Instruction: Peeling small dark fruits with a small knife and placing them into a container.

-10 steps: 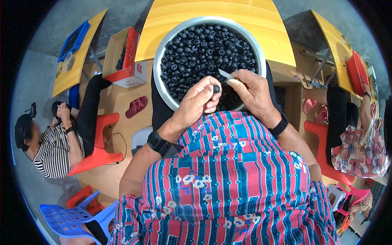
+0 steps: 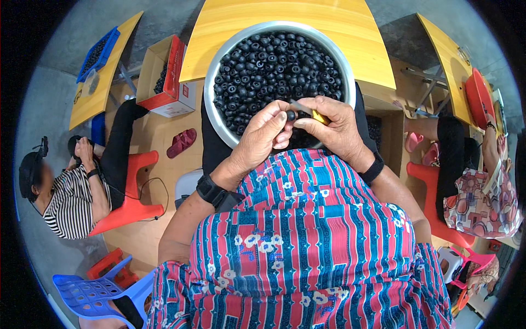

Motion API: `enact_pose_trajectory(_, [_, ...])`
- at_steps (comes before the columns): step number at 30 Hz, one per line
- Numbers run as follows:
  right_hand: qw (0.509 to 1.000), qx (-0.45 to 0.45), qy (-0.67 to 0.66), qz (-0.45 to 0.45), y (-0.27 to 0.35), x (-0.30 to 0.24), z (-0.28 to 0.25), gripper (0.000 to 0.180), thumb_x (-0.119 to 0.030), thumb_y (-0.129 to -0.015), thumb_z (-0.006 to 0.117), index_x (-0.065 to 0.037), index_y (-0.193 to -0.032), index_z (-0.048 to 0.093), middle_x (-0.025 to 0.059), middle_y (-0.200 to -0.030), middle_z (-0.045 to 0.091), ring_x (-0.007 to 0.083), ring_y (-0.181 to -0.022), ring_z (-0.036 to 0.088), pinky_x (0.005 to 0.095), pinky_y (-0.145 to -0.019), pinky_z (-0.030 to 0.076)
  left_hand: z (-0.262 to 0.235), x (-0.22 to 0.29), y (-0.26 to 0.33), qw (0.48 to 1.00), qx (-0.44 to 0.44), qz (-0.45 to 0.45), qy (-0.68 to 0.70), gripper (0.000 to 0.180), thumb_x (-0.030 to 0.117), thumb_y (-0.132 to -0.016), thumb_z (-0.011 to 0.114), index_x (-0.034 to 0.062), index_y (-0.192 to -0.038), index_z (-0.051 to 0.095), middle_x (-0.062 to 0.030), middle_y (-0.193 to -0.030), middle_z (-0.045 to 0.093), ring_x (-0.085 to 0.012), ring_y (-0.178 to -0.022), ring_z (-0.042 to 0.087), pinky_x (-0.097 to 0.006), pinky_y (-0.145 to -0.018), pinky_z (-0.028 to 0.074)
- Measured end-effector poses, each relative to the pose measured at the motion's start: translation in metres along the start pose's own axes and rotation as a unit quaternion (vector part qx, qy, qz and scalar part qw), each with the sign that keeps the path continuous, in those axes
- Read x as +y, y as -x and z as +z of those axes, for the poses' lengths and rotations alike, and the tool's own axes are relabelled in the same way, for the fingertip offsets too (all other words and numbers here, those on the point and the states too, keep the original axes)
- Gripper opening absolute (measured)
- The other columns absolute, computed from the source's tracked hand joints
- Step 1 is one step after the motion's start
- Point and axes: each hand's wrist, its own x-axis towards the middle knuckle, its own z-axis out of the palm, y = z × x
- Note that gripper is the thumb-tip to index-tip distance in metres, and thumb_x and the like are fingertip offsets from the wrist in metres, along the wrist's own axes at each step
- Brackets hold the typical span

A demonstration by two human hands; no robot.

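Step in hand: I judge I am working the tip of a small tool into one dark round piece, held up over the bowl.
Doing it well: I think it goes best if I keep the piece pinched firm and low over the bowl, so anything that drops lands back among the rest, and keep the tool tip pointed away from my fingertips.
Left hand (image 2: 263, 137): fingers curled in and closed on the small dark round piece (image 2: 291, 115), pinched between thumb and fingertips.
Right hand (image 2: 337, 129): clenched around a small tool with a yellow handle (image 2: 319, 117); its thin tip reaches toward the piece.
The piece: just above the near rim of the bowl, between my two hands, which touch each other there.
Bowl (image 2: 211, 71): big, round, metal, resting in my lap against the yellow table (image 2: 285, 16), heaped with the same dark round pieces (image 2: 274, 66).
Wrists: a dark band on each.
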Motion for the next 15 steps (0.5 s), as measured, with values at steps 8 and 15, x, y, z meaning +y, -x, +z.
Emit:
enact_pose_trajectory(8, [0.988, 0.031, 0.13, -0.079, -0.002, 0.0044, 0.0034, 0.026, -0.009, -0.072, 0.075, -0.012, -0.098, 0.073, 0.0091, -0.072, 0.06, 0.0247, -0.065, 0.06, 0.0329, -0.059, 0.047, -0.0005, -0.0036, -0.0034, 0.999, -0.005, -0.029, 0.046, 0.029, 0.03, -0.103, 0.044, 0.0065, -0.119, 0.048, 0.002, -0.082, 0.044, -0.0044, -0.067, 0.04, -0.019, -0.059, 0.034])
enact_pose_trajectory(15, [0.974, 0.057, 0.167, -0.141, -0.0012, 0.0075, 0.0026, 0.029, -0.005, -0.069, 0.074, -0.012, -0.097, 0.072, 0.0088, -0.068, 0.055, 0.0255, -0.062, 0.058, 0.0343, -0.055, 0.046, -0.0008, -0.0043, -0.0052, 0.995, -0.009, -0.031, 0.095, 0.025, 0.028, -0.102, 0.046, 0.007, -0.115, 0.05, 0.003, -0.081, 0.045, -0.0038, -0.067, 0.041, -0.019, -0.06, 0.036])
